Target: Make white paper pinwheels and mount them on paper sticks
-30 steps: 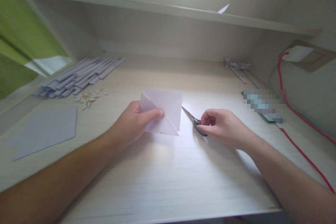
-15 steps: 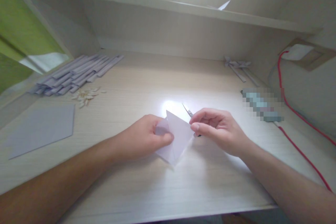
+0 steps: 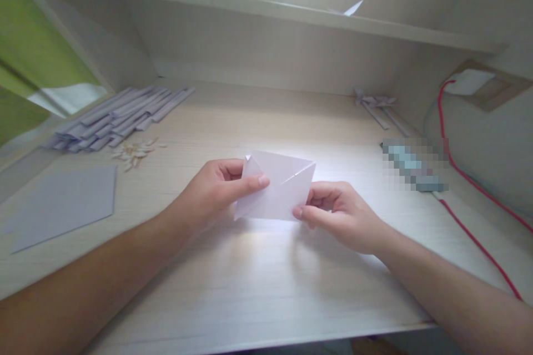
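A folded white paper (image 3: 278,187) with diagonal creases is held up over the middle of the wooden desk (image 3: 258,283). My left hand (image 3: 212,191) pinches its left side, thumb across the front. My right hand (image 3: 341,215) grips its lower right corner with thumb and fingers. The scissors seen earlier are hidden behind the paper and my right hand.
A flat grey sheet (image 3: 62,205) lies at the left. Several rolled paper strips (image 3: 119,118) and small scraps (image 3: 133,152) lie at the back left. Folded paper pieces (image 3: 377,105) sit at the back right, beside a blurred object (image 3: 414,165) and a red cable (image 3: 470,183). A shelf (image 3: 291,11) hangs above.
My right hand let go of the scissors and took the paper's right corner. The paper was turned and raised between both hands.
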{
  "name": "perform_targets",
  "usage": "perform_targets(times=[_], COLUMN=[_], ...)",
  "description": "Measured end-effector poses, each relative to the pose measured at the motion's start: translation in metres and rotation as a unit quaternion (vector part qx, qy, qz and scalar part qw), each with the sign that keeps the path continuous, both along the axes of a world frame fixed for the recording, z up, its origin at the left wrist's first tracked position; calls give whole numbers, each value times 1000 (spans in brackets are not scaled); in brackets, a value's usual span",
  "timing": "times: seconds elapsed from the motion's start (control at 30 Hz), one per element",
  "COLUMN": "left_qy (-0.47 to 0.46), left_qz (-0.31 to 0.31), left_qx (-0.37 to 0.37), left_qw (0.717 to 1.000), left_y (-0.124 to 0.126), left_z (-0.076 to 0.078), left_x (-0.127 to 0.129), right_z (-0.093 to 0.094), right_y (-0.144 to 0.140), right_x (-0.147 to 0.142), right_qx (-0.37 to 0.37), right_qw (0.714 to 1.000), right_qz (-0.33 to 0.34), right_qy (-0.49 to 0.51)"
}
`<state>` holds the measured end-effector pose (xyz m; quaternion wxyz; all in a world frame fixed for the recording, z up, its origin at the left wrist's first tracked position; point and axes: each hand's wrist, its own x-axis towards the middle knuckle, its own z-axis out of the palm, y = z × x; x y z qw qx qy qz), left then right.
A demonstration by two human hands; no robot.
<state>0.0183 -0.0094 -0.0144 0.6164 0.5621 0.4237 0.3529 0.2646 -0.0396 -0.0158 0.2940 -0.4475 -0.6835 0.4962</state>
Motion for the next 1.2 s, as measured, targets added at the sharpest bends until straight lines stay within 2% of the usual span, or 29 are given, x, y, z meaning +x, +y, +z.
perform_targets(times=[0.1, 0.23, 0.33, 0.5, 0.57, 0.67, 0.8, 0.97, 1.2], left_qy=[31, 102, 87, 27, -14, -31, -18, -14, 13], left_qz=[-11, -18, -19, 34, 46, 51, 46, 34, 36], left_qx=[3, 15, 7, -5, -13, -14, -13, -19, 4], left_qw=[999, 994, 996, 999, 999, 998, 999, 999, 999], left_y=[-1, -3, -5, -7, -7, -6, -5, -6, -8], left_z=[1, 1, 2, 5, 5, 3, 1, 4, 7], left_x=[1, 2, 4, 7, 6, 4, 3, 5, 6], right_z=[-2, -2, -1, -6, -8, -9, -5, -1, 1], right_y=[-1, -4, -5, -7, -8, -8, -7, -8, -7], right_x=[-2, -2, -3, -2, 1, 3, 2, 0, 0], right_qx=[-23, -4, 24, 88, 133, 203, 245, 246, 229], right_qw=[1000, 1000, 1000, 983, 975, 969, 965, 968, 972], right_qz=[-9, 0, 1, -54, -57, -23, 17, -2, 5], right_qy=[20, -2, 8, 151, 171, 139, 86, 56, 54])
